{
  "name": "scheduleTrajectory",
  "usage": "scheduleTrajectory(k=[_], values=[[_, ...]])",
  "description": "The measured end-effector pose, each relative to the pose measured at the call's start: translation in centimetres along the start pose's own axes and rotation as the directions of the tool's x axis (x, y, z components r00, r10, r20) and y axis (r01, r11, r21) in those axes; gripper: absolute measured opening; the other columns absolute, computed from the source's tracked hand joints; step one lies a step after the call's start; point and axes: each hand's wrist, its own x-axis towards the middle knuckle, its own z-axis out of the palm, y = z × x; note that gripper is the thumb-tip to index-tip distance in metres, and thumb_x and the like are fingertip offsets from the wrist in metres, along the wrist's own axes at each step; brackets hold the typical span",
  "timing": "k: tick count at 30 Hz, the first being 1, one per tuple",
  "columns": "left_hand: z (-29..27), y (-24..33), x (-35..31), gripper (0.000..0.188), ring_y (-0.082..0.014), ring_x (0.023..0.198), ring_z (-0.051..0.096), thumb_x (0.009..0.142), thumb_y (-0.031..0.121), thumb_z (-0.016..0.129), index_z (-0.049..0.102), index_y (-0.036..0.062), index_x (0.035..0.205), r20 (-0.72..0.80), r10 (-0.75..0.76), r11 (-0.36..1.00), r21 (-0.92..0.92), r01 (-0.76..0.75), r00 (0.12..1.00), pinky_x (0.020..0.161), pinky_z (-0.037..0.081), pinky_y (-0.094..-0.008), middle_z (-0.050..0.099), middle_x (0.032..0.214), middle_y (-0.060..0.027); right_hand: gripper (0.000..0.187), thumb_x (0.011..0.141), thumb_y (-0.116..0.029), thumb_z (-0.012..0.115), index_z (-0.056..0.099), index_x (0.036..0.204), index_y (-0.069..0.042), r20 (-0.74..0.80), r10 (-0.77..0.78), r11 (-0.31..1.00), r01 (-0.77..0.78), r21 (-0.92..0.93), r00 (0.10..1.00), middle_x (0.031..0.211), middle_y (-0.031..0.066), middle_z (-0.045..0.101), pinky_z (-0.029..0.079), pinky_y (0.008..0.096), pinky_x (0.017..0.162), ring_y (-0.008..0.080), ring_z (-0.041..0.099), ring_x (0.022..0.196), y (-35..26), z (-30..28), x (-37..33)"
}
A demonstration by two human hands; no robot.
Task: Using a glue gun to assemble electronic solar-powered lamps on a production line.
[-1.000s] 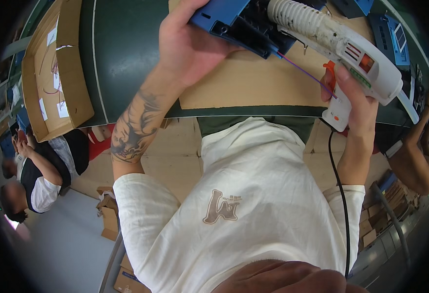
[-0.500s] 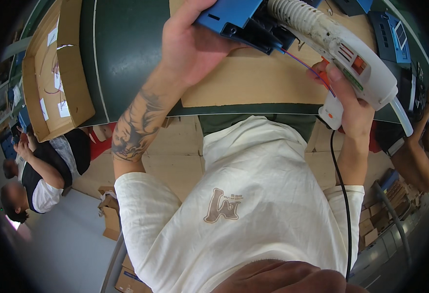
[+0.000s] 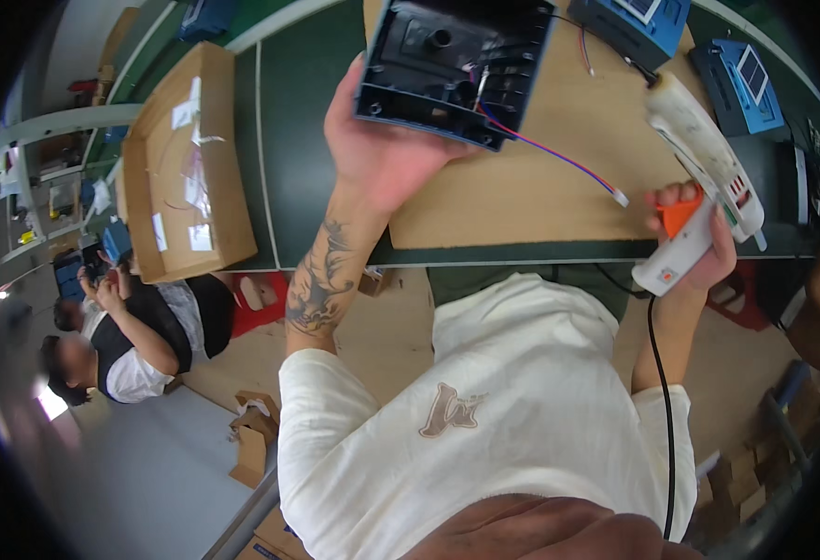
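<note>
My left hand (image 3: pixel 372 154) holds a blue and black plastic housing (image 3: pixel 447 70) from below, its hollow black inside turned up to view. Out of the housing runs a red and blue wire pair (image 3: pixel 559 154) that ends in a small white plug (image 3: pixel 621 198). In my right hand (image 3: pixel 699 233) is a white hot glue gun (image 3: pixel 708 154), fingers wrapped round its handle by the orange trigger (image 3: pixel 679 215). The gun's dark nozzle points up and left, apart from the housing. A black cord (image 3: pixel 664 392) hangs from its handle.
A brown cardboard sheet (image 3: pixel 522 219) covers part of the green table (image 3: pixel 316 187). Blue units with small panels (image 3: pixel 638 23) stand at the far right. An open cardboard box (image 3: pixel 237 177) holding papers and wires lies left. Another person (image 3: pixel 139 327) sits beyond it.
The glue gun has drawn back right and down from the housing. My left hand has tilted the housing, so its inside now shows. The whole view has shifted.
</note>
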Motion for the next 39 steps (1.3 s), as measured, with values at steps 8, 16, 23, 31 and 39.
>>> scheduleTrajectory(k=[8, 16, 23, 31, 39], values=[[-0.4, 12.6, 11.0, 0.072, -0.0508, 0.142, 0.022, 0.092, 0.053, 0.04, 0.035, 0.015, 0.152, 0.206, 0.11, 0.972, 0.184, -0.149, 0.972, 0.109, 0.028, -0.0656, 0.028, 0.158, -0.0191, 0.043, 0.095, -0.034, 0.053, 0.051, 0.112, 0.005, -0.069, -0.112, 0.948, 0.128, 0.292, 0.991, 0.101, 0.0216, 0.058, 0.06, 0.0366, 0.063, 0.0398, 0.057, 0.1, -0.3, -4.2, 1.5], [-1.5, 15.0, 25.4, 0.058, -0.036, 0.142, 0.035, 0.102, 0.049, 0.025, 0.045, 0.0153, 0.145, 0.015, 0.241, 0.939, 0.25, -0.238, 0.97, 0.113, 0.027, -0.068, 0.04, 0.153, -0.0151, 0.042, 0.093, -0.039, 0.051, 0.058, 0.096, 0.002, -0.212, -0.032, 0.917, 0.113, 0.383, 0.977, 0.082, 0.0204, 0.061, 0.056, 0.0398, 0.047, 0.0407, 0.062, 0.084, 0.4, -4.4, 0.6], [-0.9, 19.3, 24.6, 0.075, -0.0411, 0.149, 0.02, 0.102, 0.058, 0.028, 0.007, 0.0132, 0.159, -0.48, 0.367, 0.911, 0.359, -0.204, 0.797, 0.115, 0.023, -0.0699, 0.011, 0.165, -0.0148, 0.043, 0.093, -0.039, 0.048, 0.062, 0.097, 0.001, -0.174, -0.009, 0.792, 0.113, 0.6, 0.985, 0.089, 0.0237, 0.065, 0.057, 0.0406, 0.049, 0.0441, 0.063, 0.081, -0.2, -4.6, 0.5], [0.1, 21.0, 24.2, 0.051, -0.0248, 0.111, 0.056, 0.097, 0.027, 0.049, 0.047, 0.0021, 0.141, -0.36, 0.829, 0.452, 0.882, -0.133, 0.427, 0.093, 0.047, -0.0492, 0.06, 0.116, -0.014, 0.047, 0.091, -0.043, 0.049, 0.062, 0.095, 0.002, -0.101, 0.071, 0.768, 0.011, 0.64, 0.992, 0.088, 0.0228, 0.065, 0.058, 0.0396, 0.053, 0.0441, 0.064, 0.081, -0.9, -4.5, 0.9], [6.0, 7.8, 39.2, 0.112, -0.0471, 0.138, 0.039, 0.074, 0.068, 0.074, 0.03, 0.0024, 0.154, 0.628, 0.299, -0.818, 0.556, -0.146, 0.719, 0.112, 0.037, -0.0473, 0.028, 0.153, -0.0353, 0.041, 0.094, -0.04, 0.047, 0.06, 0.097, -0.001, -0.19, 0.107, 0.867, 0.002, 0.498, 0.976, 0.085, 0.02, 0.065, 0.05, 0.0366, 0.039, 0.0406, 0.063, 0.08, -1.4, -3.8, 0.3]])
